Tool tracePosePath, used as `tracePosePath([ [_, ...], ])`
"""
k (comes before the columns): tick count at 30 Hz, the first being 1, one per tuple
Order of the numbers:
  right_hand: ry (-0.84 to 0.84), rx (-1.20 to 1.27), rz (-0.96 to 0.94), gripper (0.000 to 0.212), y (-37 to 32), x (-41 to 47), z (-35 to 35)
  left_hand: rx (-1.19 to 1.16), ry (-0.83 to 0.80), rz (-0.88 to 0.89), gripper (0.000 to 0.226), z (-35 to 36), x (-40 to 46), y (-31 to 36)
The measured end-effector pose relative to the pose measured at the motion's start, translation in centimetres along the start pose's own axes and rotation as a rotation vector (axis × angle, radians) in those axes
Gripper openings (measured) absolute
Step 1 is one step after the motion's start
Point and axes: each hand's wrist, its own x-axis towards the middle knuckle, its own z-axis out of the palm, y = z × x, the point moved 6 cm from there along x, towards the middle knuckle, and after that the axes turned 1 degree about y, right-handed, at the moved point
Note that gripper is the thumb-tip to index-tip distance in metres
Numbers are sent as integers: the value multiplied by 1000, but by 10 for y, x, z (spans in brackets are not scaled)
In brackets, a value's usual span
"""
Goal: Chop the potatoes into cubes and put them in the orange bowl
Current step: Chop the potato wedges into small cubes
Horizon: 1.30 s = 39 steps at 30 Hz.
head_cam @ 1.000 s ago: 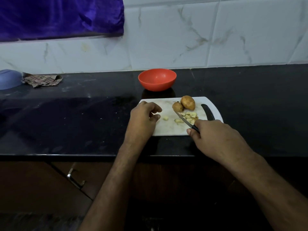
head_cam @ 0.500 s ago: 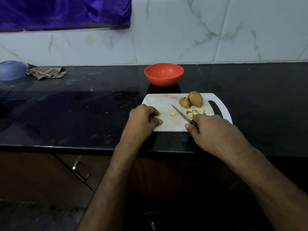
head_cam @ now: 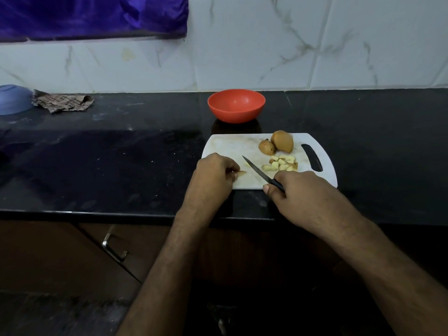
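**Small potato piece pinned at left, knife angled over the board**

Left hand (head_cam: 213, 177) low on the near-left corner of the white cutting board (head_cam: 232, 145), knuckles up, fingers curled in, fingertips pinching a small potato piece (head_cam: 241, 173) against the board. Left forearm reaching in from the bottom centre, crossing the counter edge.

Right hand (head_cam: 297, 190) at the board's near edge, fingers wrapped around the black handle of a knife (head_cam: 259, 174), thumb tip visible on the near side. Blade pointing up and to the left, tip close to the pinched piece but apart from it; cannot tell whether the edge touches the board. Right forearm entering from the bottom right.

A heap of pale potato cubes (head_cam: 281, 163) on the board just beyond the right hand, between the blade and the board's handle slot (head_cam: 312, 161). Behind the cubes, two uncut brown potatoes: the larger potato (head_cam: 282, 141) toward the far edge, the smaller potato (head_cam: 266, 147) touching its left side.

Orange bowl (head_cam: 236, 106) upright on the black countertop (head_cam: 121, 154), just past the far edge of the board, nothing visible inside. Between bowl and hands, only the bare stained part of the board.

Far left on the counter, a blue bowl (head_cam: 13, 99) lying against the wall, with a crumpled checked cloth (head_cam: 63, 103) beside it. White marbled tiles (head_cam: 266, 44) behind, a purple cloth (head_cam: 92, 15) hanging at the upper left. Below the counter, a brown cabinet with a metal handle (head_cam: 114, 248).
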Motion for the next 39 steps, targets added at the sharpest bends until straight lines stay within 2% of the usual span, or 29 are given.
tracePosePath([
  [7,-43,4,6,31,-7,-2,8,-87,69,-14,10,0,1,-1],
  [11,-49,-23,7,35,-12,4,8,55,120,42,17,-1,5,2],
  [15,-73,-40,15,36,-16,9,10,155,58,120,23,3,6,5],
  [26,-83,-28,44,38,-21,6,9,-25,118,66,16,-2,3,-5],
  [39,-124,-95,54,38,-36,4,7,13,112,70,17,0,4,-3],
])
